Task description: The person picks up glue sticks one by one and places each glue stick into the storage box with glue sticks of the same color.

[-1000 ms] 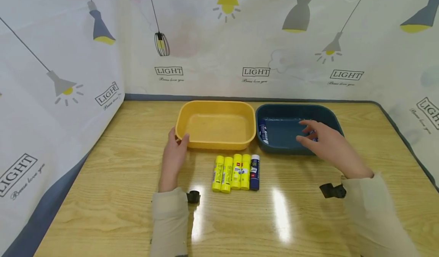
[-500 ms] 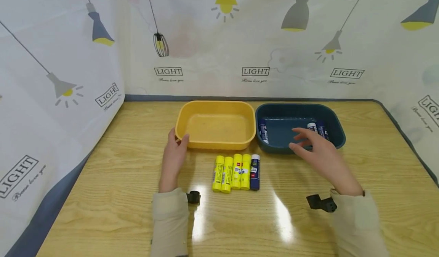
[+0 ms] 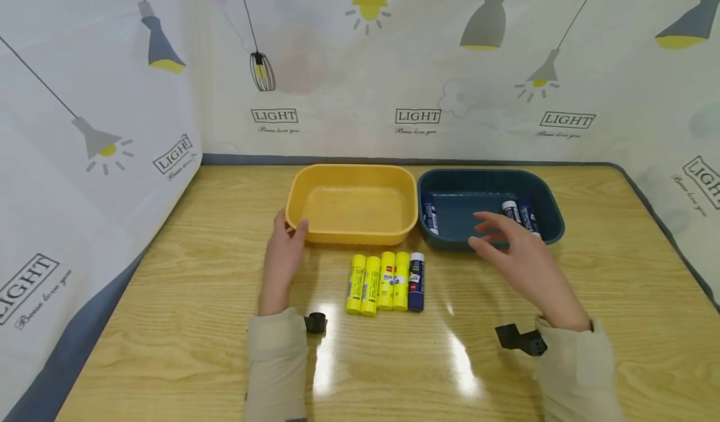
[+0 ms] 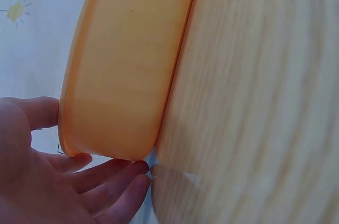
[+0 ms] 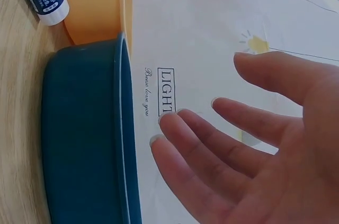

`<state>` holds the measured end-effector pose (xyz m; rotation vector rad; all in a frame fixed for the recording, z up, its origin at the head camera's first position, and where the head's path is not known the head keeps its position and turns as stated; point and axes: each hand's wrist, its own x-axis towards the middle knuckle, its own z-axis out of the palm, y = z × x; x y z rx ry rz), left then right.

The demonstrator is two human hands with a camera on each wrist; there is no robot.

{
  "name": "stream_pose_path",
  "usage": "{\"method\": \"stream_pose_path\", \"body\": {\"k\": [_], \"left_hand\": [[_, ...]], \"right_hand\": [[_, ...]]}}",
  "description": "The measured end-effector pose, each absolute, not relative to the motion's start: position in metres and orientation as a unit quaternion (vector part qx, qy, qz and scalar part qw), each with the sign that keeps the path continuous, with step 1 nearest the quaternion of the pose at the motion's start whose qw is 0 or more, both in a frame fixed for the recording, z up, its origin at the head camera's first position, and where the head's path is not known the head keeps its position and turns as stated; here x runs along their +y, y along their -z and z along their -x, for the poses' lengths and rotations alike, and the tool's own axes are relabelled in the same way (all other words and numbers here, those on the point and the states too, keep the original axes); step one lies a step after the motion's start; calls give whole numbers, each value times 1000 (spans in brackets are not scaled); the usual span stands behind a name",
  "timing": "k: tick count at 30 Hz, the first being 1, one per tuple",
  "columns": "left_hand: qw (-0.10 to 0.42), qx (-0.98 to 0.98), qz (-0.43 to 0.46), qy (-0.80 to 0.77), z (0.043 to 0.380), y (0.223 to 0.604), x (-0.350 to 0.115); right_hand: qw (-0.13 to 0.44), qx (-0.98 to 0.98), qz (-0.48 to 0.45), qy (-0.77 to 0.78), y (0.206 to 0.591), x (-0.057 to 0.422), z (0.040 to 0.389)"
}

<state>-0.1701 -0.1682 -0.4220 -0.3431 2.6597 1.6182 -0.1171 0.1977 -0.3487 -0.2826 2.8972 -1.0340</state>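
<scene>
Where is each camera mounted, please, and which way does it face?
Head: worn on the head, facing forward and down at the yellow tray, blue tray, glue sticks and backdrop; left hand, right hand and sleeves show.
Left wrist: worn on that wrist, facing the yellow tray and table; only the left hand shows.
Right wrist: worn on that wrist, facing the blue tray and backdrop; only the right hand shows.
Shared: head and right wrist both show the yellow tray, blue tray, right hand and backdrop.
</scene>
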Motion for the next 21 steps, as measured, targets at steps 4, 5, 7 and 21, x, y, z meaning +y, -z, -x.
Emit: {"method": "stream_pose_path", "body": {"k": [4, 5, 7, 21], "left_hand": [[9, 849, 112, -517, 169, 421, -168], [10, 848, 111, -518, 169, 421, -168], [10, 848, 111, -519, 169, 421, -168], [-1, 850, 106, -516, 171, 423, -168]], "right_hand": [[29, 938, 90, 333, 348, 196, 115], [33, 938, 90, 333, 348, 195, 114], [40, 938, 92, 332, 348, 191, 113], [76, 944, 108, 301, 365, 152, 111]]}}
